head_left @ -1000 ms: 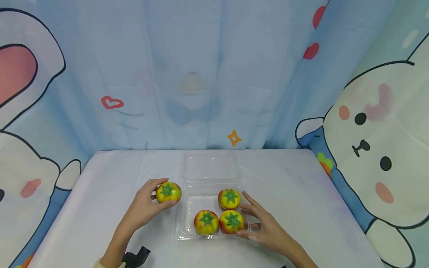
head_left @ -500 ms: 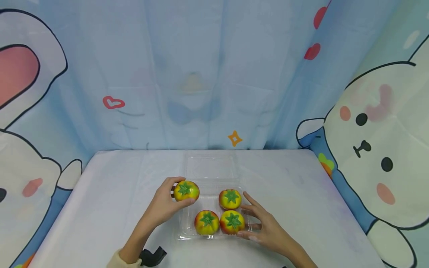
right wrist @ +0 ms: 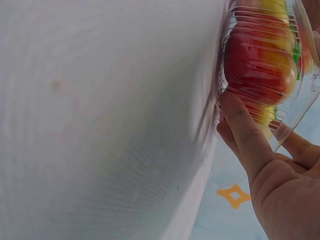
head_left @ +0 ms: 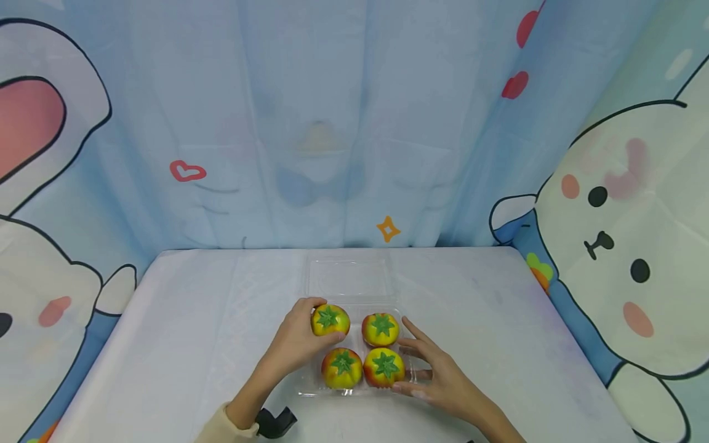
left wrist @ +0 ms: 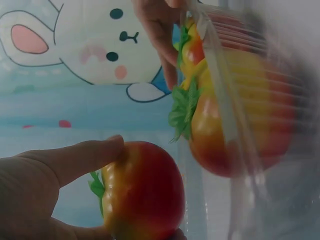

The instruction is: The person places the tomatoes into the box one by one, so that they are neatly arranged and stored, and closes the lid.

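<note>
My left hand [head_left: 295,339] holds a red-and-yellow tomato [head_left: 333,321] with a green star-shaped leaf top, thumb in front and fingers behind. This tomato is over the back left part of a clear plastic container [head_left: 308,392]. Inside it sit a back right tomato [head_left: 382,332], a front left tomato [head_left: 339,376] and a front right tomato [head_left: 389,376]. My right hand [head_left: 443,375] rests at the container's right side with fingers spread. In the right wrist view, straight fingers [right wrist: 245,127] lie along the ribbed wall [right wrist: 255,60]. The left wrist view shows the held tomato [left wrist: 145,190] beside the container.
The container's hinged lid [head_left: 349,277] lies folded back behind it. A white cloth covers the table [head_left: 498,320]. A blue curtain [head_left: 332,123] with cartoon rabbits hangs behind and around. A black strap [head_left: 276,423] shows at the left wrist.
My left hand has carried the tomato rightward, from left of the container to over its back left part. The right hand and the other tomatoes have stayed in place.
</note>
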Tool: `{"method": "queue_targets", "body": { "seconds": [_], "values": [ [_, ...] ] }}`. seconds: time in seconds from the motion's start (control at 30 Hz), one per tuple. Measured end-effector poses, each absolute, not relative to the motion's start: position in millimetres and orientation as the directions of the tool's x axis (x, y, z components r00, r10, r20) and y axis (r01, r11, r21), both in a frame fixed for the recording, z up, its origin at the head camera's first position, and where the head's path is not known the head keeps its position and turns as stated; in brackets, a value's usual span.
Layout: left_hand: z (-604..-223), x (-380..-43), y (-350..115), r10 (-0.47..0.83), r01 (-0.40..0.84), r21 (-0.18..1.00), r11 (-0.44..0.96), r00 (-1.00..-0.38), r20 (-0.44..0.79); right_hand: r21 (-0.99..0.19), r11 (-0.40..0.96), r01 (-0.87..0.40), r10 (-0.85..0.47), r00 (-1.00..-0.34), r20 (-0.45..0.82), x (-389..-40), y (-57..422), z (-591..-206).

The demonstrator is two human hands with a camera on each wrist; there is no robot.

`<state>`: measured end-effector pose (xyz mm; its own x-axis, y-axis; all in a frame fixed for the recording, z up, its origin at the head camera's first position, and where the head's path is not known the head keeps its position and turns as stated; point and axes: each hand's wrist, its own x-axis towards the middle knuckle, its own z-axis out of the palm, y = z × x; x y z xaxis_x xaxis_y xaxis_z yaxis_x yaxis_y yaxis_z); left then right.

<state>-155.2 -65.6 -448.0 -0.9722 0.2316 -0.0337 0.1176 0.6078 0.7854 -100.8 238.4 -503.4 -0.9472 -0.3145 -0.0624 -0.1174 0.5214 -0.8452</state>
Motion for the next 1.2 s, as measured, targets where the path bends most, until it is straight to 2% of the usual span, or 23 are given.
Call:
{"method": "queue_targets", "body": {
  "seconds": [0.4,1.2],
  "values": [
    [-459.4,-160.0,-48.9,0.252,0.153,0.697,0.700,-0.967,-0.040,-0.851,0.514,-0.108,-0.320,-0.945,-0.073,-99.7,239.6,-504.4],
    [-472.1,-162.6,-44.1,0.267,0.200,0.635,0.746,-0.964,-0.009,-0.842,0.531,-0.094,-0.303,-0.949,-0.085,-99.0,237.8,-501.4]
  ]
}}
